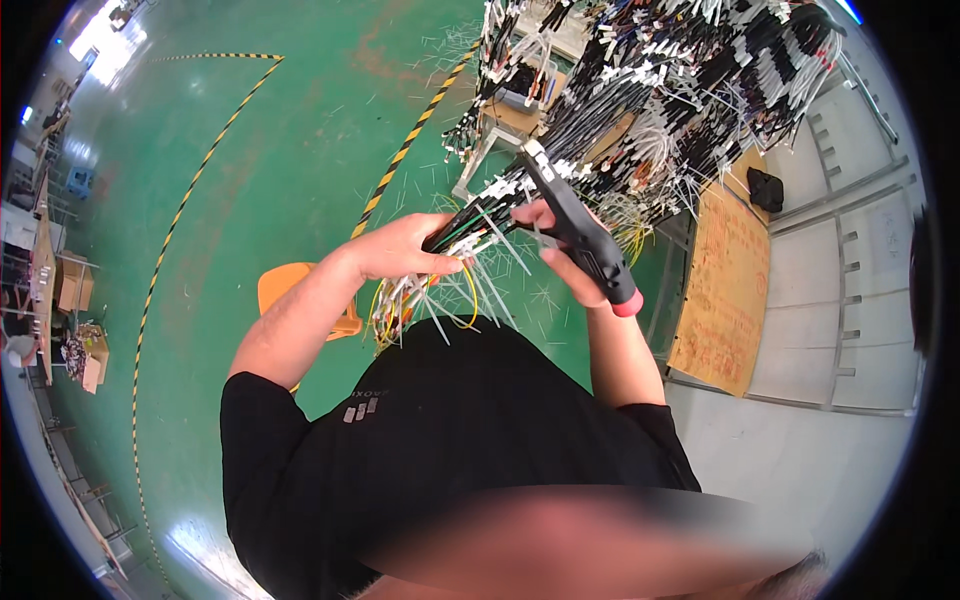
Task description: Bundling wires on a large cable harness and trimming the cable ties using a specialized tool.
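Note:
My left hand (405, 246) is closed around a bundle of dark cables (464, 228), thumb on the near side. White cable ties with long loose tails (492, 290) stick out from the bundle close to my fingers. In my right hand (574, 274) is a black cable tie gun (580, 226) with a pinkish-red knob at its rear. Its nose points up and away, over the cables. White connectors and yellow wires (470, 318) hang from the bundle's near end, in front of my black shirt.
A large heap of cables with white connectors (650, 90) fills the far right. An orange stool (285, 290) stands left of my forearm. Cut tie scraps lie on the green floor (330, 130), which carries yellow-black tape (408, 145). A brown board (725, 295) leans at the right.

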Tool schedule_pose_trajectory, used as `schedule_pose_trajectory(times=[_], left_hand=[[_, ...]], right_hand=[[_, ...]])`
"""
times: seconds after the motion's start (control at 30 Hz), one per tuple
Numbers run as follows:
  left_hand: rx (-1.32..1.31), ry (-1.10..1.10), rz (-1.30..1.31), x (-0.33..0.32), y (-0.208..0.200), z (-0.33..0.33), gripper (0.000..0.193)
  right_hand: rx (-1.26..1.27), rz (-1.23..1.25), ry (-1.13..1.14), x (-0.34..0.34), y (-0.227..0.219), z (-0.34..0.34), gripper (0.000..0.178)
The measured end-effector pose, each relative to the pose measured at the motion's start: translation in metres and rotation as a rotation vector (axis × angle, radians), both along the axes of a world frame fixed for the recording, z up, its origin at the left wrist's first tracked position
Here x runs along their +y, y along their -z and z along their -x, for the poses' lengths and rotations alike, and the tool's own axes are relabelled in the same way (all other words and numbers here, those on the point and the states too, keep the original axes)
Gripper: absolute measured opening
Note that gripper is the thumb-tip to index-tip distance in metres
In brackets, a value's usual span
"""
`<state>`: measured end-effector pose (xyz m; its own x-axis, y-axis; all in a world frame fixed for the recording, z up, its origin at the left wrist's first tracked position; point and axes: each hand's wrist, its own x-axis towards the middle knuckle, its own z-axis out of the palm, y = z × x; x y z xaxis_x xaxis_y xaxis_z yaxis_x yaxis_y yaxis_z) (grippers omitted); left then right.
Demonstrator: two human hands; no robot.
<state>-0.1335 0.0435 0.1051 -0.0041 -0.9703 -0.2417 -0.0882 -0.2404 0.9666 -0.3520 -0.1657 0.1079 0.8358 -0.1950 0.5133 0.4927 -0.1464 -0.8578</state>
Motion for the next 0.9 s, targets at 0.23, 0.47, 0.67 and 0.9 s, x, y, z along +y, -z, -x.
schedule_pose_trajectory(times=[0.23, 0.47, 0.67, 0.9], left_hand=[[0.246, -0.121, 0.003, -0.011, 0.025, 0.008, 0.083], [0.279, -0.188, 0.039, -0.018, 0.043, 0.009, 0.056], [0.215, -0.035, 0.081, -0.019, 0.031, 0.011, 0.093], [-0.147, -0.081, 0.097, -0.026, 0.027, 0.028, 0.097]], right_hand=[[0.081, -0.32, 0.186, 0.0, -0.006, -0.011, 0.012], [0.082, -0.349, 0.231, 0.014, -0.015, 0.0, 0.014], [0.126, -0.548, 0.294, 0.003, 0.024, 0.031, 0.016], [0.099, -0.399, 0.299, 0.006, 0.009, 0.04, 0.034]])
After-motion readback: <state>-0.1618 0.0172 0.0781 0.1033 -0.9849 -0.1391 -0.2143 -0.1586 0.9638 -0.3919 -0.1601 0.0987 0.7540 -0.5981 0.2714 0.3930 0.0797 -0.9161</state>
